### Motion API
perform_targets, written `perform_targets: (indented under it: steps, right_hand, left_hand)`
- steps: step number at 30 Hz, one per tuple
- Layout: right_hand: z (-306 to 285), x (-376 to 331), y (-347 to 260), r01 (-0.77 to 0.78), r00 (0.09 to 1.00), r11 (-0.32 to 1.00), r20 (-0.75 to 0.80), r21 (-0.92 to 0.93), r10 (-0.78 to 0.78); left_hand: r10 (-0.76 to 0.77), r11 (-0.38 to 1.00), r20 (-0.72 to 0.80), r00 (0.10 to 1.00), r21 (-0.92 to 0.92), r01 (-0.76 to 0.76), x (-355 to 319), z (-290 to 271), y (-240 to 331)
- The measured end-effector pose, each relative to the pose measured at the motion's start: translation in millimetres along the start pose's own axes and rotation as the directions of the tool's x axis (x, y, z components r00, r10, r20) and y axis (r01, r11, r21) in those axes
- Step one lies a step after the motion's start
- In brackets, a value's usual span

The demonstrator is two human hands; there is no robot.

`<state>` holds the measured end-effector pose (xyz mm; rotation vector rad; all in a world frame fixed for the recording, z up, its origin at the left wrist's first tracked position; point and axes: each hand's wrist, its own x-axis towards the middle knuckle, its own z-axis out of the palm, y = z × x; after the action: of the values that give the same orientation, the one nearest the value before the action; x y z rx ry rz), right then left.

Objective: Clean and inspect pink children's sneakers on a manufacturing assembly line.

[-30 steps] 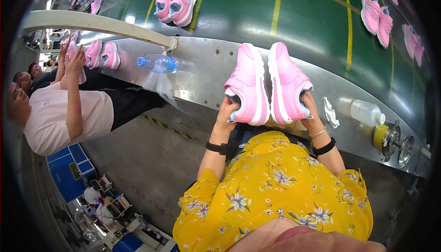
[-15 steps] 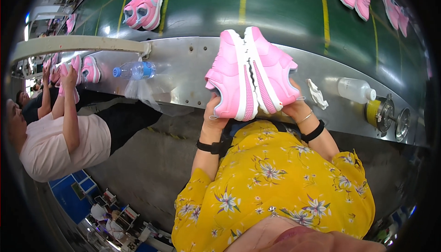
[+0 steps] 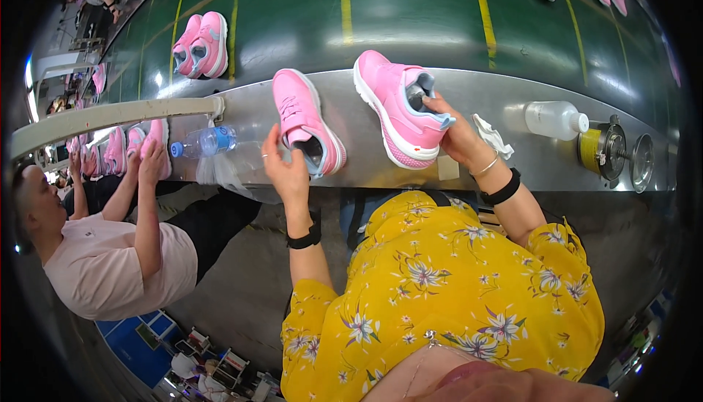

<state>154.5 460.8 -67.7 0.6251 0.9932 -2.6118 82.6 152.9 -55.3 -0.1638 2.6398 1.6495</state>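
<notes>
Left hand [image 3: 287, 171] pinches one pink shoe [image 3: 306, 120]; right hand [image 3: 455, 135] grips another shoe [image 3: 399, 109]; either could slip off the counter [image 3: 351, 175] edge.

shiny metal ledge [image 3: 381, 109], matt pink shoes [image 3: 399, 113]

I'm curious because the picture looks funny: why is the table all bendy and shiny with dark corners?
Head view: the fisheye lens curves the silver metal ledge, blacks out the corners, and overhead lights glare on the green conveyor belt; the pink sneaker with grey lining in the right hand stays sharp.
</notes>
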Motion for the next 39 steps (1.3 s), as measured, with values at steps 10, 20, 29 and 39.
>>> perform_targets:
  steps: [10, 20, 29, 39]
  right_hand:
    - [10, -6, -23, 0.061, 0.962, 0.961, 0.271, -0.268, 0.015]
    - [-9, -29, -34, 0.055, 0.991, 0.987, 0.127, -0.15, -0.036]
    - [0, -37, -13, 0.412, 0.911, 0.862, 0.127, -0.296, -0.392]
    - [-3, -24, 18, 0.309, 0.951, 0.91, 0.086, -0.276, -0.296]
  left_hand:
    - [0.565, 0.384, 0.734, 0.377, 0.171, -0.908, -9, 43, 146]
    - [0.701, 0.41, 0.618, 0.356, 0.059, -0.91, -23, 53, 160]
    - [0.545, 0.73, 0.536, 0.644, 0.073, -0.679, -46, 58, 129]
    - [0.129, 0.979, 0.484, 0.866, 0.075, -0.188, -57, 62, 117]
